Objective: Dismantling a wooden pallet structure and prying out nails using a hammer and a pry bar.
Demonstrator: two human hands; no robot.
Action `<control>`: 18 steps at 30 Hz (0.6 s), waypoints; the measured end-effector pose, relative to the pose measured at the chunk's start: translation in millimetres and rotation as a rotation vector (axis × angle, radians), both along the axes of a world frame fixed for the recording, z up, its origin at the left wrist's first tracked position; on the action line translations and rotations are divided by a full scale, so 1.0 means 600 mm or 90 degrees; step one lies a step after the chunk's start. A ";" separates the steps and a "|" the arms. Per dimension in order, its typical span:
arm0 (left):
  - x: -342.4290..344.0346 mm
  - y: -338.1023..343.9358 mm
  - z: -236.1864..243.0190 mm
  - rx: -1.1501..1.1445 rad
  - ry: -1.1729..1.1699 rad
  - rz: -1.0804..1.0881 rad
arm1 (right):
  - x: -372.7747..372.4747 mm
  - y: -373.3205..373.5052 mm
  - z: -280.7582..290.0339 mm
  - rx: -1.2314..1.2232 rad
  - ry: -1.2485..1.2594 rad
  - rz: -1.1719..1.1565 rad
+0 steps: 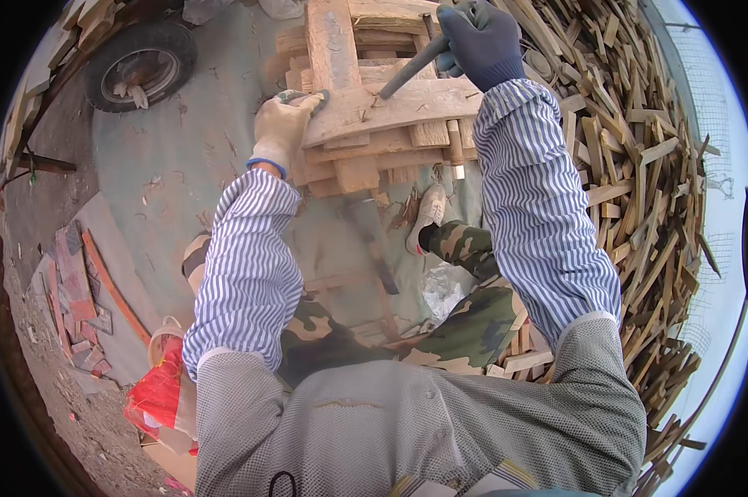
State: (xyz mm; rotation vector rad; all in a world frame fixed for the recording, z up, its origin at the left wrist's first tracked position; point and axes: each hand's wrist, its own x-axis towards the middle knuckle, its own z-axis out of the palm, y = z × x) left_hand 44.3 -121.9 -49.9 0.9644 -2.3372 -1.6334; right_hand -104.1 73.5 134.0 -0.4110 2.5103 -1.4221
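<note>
My left hand, in a cream glove with darker fingertips, grips the left end of a curved wooden board. Bent nails stick up from that board, which lies across a stack of timber. In a dark blue glove, my right hand is closed around a thick grey metal bar. The bar slants down to the left, its lower end at the board's top face near a nail. A wooden tool handle with a pale end pokes out at the stack's near side; its other end is hidden.
A large heap of split wood rises along the right. At the upper left lies a wheel with a tyre. Broken reddish boards and a red bag are on the left. A dark flat strip and clear plastic lie near my feet.
</note>
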 end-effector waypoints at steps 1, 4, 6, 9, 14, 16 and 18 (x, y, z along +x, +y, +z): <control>0.004 0.000 0.008 0.061 -0.007 -0.006 | 0.004 -0.032 0.002 0.109 0.157 0.074; -0.005 0.003 -0.013 0.057 0.005 0.022 | 0.029 -0.148 -0.005 0.310 0.404 0.218; -0.006 0.005 -0.020 0.050 0.003 0.039 | 0.047 -0.197 -0.017 0.337 0.421 0.338; -0.005 0.003 -0.020 0.031 -0.001 0.030 | 0.016 -0.155 -0.012 0.259 0.389 0.255; -0.003 0.008 0.006 -0.017 -0.001 -0.008 | -0.050 0.038 -0.018 -0.059 0.052 0.009; -0.003 0.001 0.000 -0.025 0.002 -0.005 | 0.004 0.021 -0.013 -0.073 0.068 0.061; 0.006 -0.001 0.007 0.053 -0.011 0.024 | 0.047 -0.034 -0.009 -0.005 0.127 0.179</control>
